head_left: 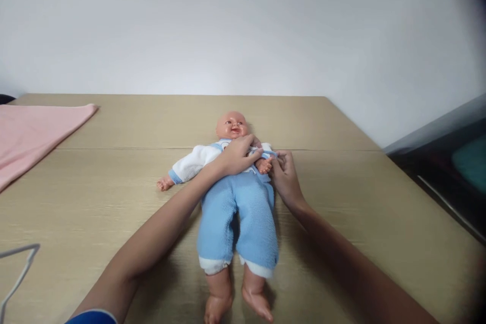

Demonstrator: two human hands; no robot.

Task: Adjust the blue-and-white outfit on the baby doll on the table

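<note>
A baby doll [235,126] lies on its back on the table, head away from me, in a white top and fleecy blue trousers [238,207]. Its bare feet point towards me. My left hand [240,154] lies across the doll's chest, fingers and thumb closed around its bent arm on the right side. At that arm's cuff, my right hand [285,174] pinches the blue sleeve edge [269,153] beside the doll's small hand [264,165]. The other white sleeve [193,162] stretches out to the left. My left fingertips are partly hidden.
A pink cloth [34,136] lies flat at the table's left side. A white cable or wire [23,268] juts in at the lower left. The wooden table [341,202] has a seam across it, and a pale wall rises behind. A dark object [448,172] stands off the right edge.
</note>
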